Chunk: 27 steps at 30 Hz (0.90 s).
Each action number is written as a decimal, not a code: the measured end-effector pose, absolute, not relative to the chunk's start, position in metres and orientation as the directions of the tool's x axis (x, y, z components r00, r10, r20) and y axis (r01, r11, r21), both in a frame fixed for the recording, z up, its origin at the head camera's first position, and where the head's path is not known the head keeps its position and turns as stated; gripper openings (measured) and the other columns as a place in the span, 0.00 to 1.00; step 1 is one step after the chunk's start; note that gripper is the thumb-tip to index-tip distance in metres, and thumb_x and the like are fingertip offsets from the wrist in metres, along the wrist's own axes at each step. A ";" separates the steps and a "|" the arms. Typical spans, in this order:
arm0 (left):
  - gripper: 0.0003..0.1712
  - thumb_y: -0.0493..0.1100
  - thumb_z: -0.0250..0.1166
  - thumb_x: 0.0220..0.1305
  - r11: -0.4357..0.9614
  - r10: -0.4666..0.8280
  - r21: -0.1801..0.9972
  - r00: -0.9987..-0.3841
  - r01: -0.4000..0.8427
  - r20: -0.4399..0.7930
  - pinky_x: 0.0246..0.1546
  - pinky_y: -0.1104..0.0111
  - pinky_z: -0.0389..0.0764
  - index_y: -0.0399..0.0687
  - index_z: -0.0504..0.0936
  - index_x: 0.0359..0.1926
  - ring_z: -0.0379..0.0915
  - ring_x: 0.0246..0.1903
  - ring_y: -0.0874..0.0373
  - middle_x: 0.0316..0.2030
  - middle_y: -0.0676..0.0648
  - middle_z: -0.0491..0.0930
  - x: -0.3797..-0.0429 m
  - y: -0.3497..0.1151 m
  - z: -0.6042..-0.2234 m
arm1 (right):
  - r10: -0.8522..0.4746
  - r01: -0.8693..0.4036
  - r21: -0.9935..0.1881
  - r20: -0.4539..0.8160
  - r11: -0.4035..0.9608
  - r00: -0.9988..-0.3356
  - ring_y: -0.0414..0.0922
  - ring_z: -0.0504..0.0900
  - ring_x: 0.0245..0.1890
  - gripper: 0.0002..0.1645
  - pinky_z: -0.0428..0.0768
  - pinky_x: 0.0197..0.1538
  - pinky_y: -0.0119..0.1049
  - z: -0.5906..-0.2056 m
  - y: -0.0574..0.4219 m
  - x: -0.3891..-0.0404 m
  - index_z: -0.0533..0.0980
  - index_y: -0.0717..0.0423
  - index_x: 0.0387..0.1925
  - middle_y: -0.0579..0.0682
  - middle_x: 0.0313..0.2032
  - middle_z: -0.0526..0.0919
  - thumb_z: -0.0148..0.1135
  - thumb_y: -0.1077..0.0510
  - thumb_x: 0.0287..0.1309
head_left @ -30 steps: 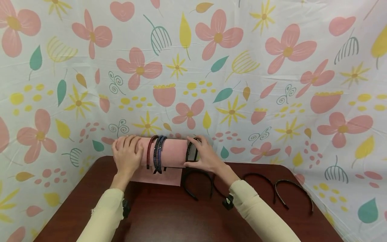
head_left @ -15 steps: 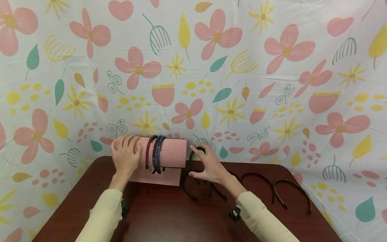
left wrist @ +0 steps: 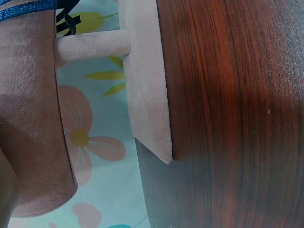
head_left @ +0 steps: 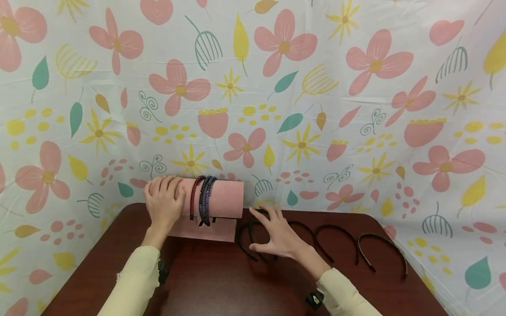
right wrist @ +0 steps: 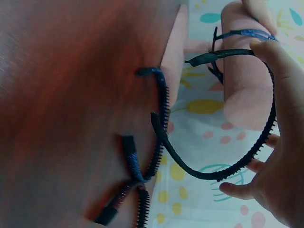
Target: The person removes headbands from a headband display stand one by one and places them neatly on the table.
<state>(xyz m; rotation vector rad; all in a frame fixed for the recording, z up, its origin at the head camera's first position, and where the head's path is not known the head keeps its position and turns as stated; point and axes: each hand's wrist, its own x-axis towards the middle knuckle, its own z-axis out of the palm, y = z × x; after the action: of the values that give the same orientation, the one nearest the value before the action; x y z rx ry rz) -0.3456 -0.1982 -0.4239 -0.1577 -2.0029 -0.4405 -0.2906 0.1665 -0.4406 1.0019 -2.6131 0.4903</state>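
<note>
A pink headband stand (head_left: 227,199), with a padded roll above a flat base, stands at the back left of the table. My left hand (head_left: 163,204) grips the left end of its roll, fingers over the top and thumb in front. Around the roll sit a red headband (head_left: 194,199) and some blue and black ones (head_left: 205,204). To the right of the stand, my right hand (head_left: 281,235) holds a dark toothed headband (right wrist: 204,176) between spread thumb and fingers. In the right wrist view its ends point away from the palm, apart from the roll.
On the table (head_left: 221,281), a blue headband (right wrist: 164,97) and a reddish one (right wrist: 119,197) lie near the right hand. Farther right lie more, including a black headband (head_left: 337,227) and a greyish one (head_left: 385,237). A floral curtain (head_left: 253,87) hangs behind.
The dark headband has come away from the stand's right end, and my right hand has carried it right and down toward the table. My left hand stays on the roll.
</note>
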 end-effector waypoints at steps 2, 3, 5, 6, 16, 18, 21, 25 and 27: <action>0.24 0.55 0.48 0.69 0.922 -0.082 0.241 -0.455 0.304 0.887 0.64 0.37 0.54 0.48 0.83 0.50 0.68 0.58 0.42 0.52 0.42 0.80 -0.346 -0.198 -0.423 | -0.581 -0.682 -0.225 0.380 0.697 -0.719 0.58 0.60 0.68 0.58 0.72 0.58 0.62 -0.443 0.168 -0.285 0.49 0.29 0.77 0.55 0.73 0.57 0.68 0.30 0.50; 0.24 0.55 0.48 0.69 0.922 -0.083 0.242 -0.455 0.303 0.887 0.64 0.37 0.54 0.48 0.83 0.50 0.68 0.58 0.42 0.52 0.42 0.80 -0.346 -0.197 -0.422 | -0.581 -0.680 -0.239 0.371 0.694 -0.724 0.58 0.60 0.67 0.58 0.72 0.57 0.61 -0.445 0.169 -0.283 0.49 0.28 0.77 0.55 0.72 0.57 0.68 0.30 0.50; 0.24 0.55 0.49 0.69 0.922 -0.084 0.243 -0.454 0.303 0.887 0.64 0.38 0.54 0.48 0.83 0.50 0.68 0.59 0.42 0.52 0.42 0.80 -0.346 -0.197 -0.421 | -0.582 -0.674 -0.268 0.352 0.688 -0.733 0.58 0.61 0.66 0.57 0.74 0.55 0.59 -0.448 0.170 -0.278 0.49 0.27 0.77 0.55 0.72 0.57 0.68 0.30 0.50; 0.24 0.55 0.49 0.69 0.920 -0.085 0.245 -0.455 0.305 0.886 0.64 0.38 0.54 0.48 0.83 0.50 0.68 0.59 0.42 0.52 0.42 0.80 -0.346 -0.197 -0.421 | -0.582 -0.671 -0.284 0.342 0.685 -0.738 0.58 0.60 0.66 0.57 0.75 0.54 0.58 -0.450 0.171 -0.276 0.49 0.27 0.77 0.54 0.71 0.57 0.68 0.30 0.50; 0.22 0.55 0.51 0.68 0.914 -0.093 0.252 -0.440 0.318 0.893 0.65 0.39 0.52 0.48 0.83 0.48 0.68 0.58 0.42 0.52 0.42 0.81 -0.346 -0.199 -0.425 | -0.598 -0.655 -0.332 0.268 0.679 -0.755 0.57 0.61 0.65 0.57 0.73 0.53 0.60 -0.472 0.174 -0.253 0.48 0.25 0.76 0.53 0.71 0.58 0.69 0.32 0.50; 0.23 0.55 0.49 0.69 0.916 -0.089 0.249 -0.449 0.313 0.889 0.65 0.39 0.52 0.48 0.83 0.49 0.68 0.58 0.42 0.52 0.42 0.80 -0.346 -0.199 -0.427 | -0.599 -0.655 -0.325 0.265 0.682 -0.755 0.56 0.62 0.65 0.57 0.72 0.54 0.61 -0.475 0.175 -0.249 0.49 0.26 0.76 0.51 0.71 0.58 0.69 0.32 0.50; 0.24 0.56 0.48 0.70 0.920 -0.081 0.243 -0.458 0.307 0.885 0.65 0.39 0.52 0.48 0.83 0.50 0.68 0.59 0.42 0.52 0.42 0.80 -0.347 -0.199 -0.426 | -0.596 -0.651 -0.315 0.262 0.690 -0.759 0.53 0.63 0.65 0.57 0.72 0.54 0.60 -0.478 0.175 -0.245 0.49 0.27 0.76 0.48 0.71 0.58 0.68 0.31 0.50; 0.25 0.56 0.46 0.71 0.925 -0.078 0.234 -0.451 0.301 0.889 0.64 0.38 0.53 0.48 0.83 0.50 0.69 0.58 0.42 0.52 0.42 0.80 -0.348 -0.199 -0.426 | -0.595 -0.638 -0.302 0.232 0.708 -0.770 0.50 0.64 0.63 0.56 0.73 0.52 0.58 -0.482 0.177 -0.242 0.50 0.27 0.76 0.46 0.71 0.58 0.66 0.27 0.50; 0.25 0.56 0.46 0.70 0.925 -0.079 0.231 -0.442 0.301 0.894 0.63 0.37 0.54 0.48 0.83 0.50 0.69 0.58 0.42 0.52 0.42 0.81 -0.348 -0.198 -0.427 | -0.593 -0.627 -0.298 0.206 0.719 -0.778 0.50 0.65 0.62 0.55 0.74 0.51 0.58 -0.484 0.177 -0.241 0.51 0.27 0.75 0.47 0.71 0.59 0.64 0.26 0.50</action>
<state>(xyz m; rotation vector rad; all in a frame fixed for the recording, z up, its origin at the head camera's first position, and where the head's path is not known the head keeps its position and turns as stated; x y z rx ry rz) -0.3481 -0.1983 -0.4267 -0.1605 -1.9855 -0.4341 -0.2409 0.1768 -0.4840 1.0050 -2.8234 0.5428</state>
